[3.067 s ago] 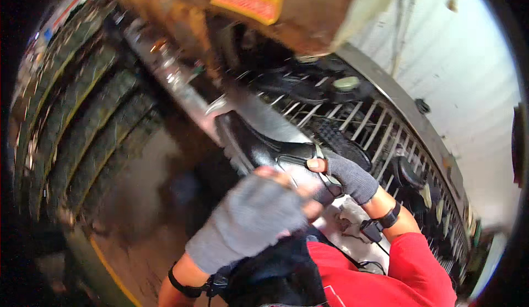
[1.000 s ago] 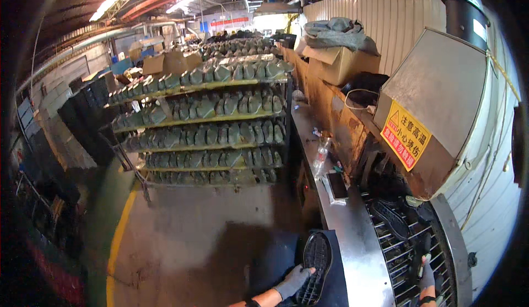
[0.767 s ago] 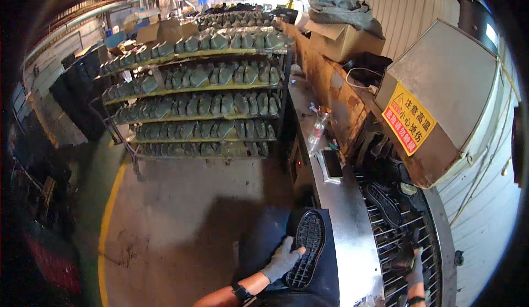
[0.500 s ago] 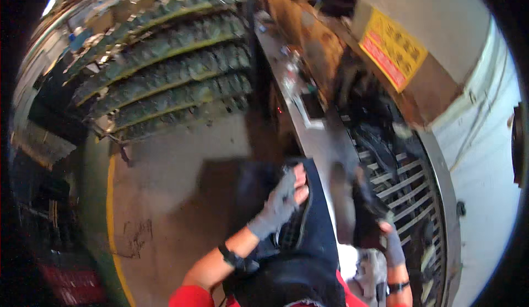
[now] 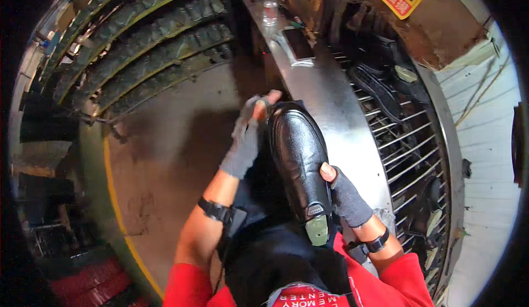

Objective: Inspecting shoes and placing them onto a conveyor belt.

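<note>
A black leather shoe (image 5: 300,141) lies lengthwise over my lap, its toe pointing away from me. At its heel end, a pale green shoe last (image 5: 317,230) shows in the opening. My right hand (image 5: 348,197), in a grey fingerless glove, grips the shoe's right side with the thumb on top; its other fingers are hidden underneath. Beside the toe, on the left, is my left hand (image 5: 248,133) in a matching glove. Its fingers are stretched out and slightly blurred, and I make out nothing held in them.
Right of my lap runs a shiny metal ledge (image 5: 350,125) with a phone (image 5: 297,45) and a clear bottle (image 5: 270,6). Beyond it, a barred conveyor (image 5: 410,141) carries black shoes (image 5: 377,92) beneath a brown housing (image 5: 441,42). A rack (image 5: 149,48) of shoes stands far left.
My right hand has come from over the conveyor to my lap, and the black shoe now lies there in its grip. My left hand has lifted off my lap, moving left and away from me.
</note>
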A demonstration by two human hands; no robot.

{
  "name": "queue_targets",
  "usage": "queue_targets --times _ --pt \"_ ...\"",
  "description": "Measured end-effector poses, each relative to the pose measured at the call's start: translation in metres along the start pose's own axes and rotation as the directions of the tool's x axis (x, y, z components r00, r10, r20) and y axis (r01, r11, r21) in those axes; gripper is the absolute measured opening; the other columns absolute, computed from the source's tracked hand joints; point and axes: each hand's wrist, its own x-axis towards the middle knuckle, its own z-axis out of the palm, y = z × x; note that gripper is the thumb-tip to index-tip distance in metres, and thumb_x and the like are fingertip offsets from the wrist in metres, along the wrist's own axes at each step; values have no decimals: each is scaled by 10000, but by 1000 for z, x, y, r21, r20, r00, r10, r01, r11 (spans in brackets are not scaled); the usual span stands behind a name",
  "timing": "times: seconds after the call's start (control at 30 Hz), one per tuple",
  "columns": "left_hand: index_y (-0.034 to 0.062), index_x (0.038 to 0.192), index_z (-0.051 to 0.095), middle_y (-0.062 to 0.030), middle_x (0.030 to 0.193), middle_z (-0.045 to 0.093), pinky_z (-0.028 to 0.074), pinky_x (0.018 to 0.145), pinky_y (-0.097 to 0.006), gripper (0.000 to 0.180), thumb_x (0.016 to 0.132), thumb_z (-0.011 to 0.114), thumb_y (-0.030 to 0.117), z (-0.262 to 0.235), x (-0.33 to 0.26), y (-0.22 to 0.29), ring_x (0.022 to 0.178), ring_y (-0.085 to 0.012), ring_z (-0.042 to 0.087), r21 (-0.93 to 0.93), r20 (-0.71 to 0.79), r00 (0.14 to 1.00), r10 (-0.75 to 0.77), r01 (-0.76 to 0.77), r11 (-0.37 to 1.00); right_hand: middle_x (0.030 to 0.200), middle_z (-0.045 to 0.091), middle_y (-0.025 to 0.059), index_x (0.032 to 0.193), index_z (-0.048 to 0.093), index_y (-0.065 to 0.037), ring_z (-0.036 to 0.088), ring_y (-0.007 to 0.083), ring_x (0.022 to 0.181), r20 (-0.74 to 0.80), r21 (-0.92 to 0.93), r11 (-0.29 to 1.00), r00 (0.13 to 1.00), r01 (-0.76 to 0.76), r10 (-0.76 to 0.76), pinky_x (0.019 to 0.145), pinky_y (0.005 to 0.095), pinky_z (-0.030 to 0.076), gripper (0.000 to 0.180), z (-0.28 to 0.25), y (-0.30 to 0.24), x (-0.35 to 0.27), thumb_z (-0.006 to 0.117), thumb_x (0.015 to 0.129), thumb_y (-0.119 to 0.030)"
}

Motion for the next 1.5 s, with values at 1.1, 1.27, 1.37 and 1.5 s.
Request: queue_targets --times 1.1,1.27,1.37,1.5 --pt "38 1649 280 -278 1514 541 556 1066 -450 827 1090 319 645 -16 -6 67 1282 -324 635 -535 295 953 -61 218 816 1252 709 152 1413 564 -15 740 235 1048 120 213 977 992 15 -41 922 364 623 776 13 34 55 601 992 -666" --pt "19 1646 276 -273 1525 532 534 1094 -443 870 1075 334 673 -15 -12 69 1312 -319 613 -534 300 948 -101 255 806 1241 715 146 1408 565 -3 743 228 1029 137 268 961 990 -61 24 915 359 623 811 14 34 58 611 975 -687" --pt "4 1641 283 -246 1542 526 507 1124 -427 883 1075 314 680 -12 -20 80 1332 -303 597 -508 290 953 -89 232 829 1224 722 137 1388 579 16 742 217 1021 152 198 980 987 17 -48 897 352 625 834 9 41 60 614 966 -702" --pt "1 1636 309 -146 1514 552 410 1180 -371 999 945 645 641 -29 -37 102 1348 -228 568 -231 248 969 -24 83 969 1117 746 124 1288 644 36 749 196 935 122 131 991 992 18 -34 832 331 626 826 14 29 48 616 956 -720"
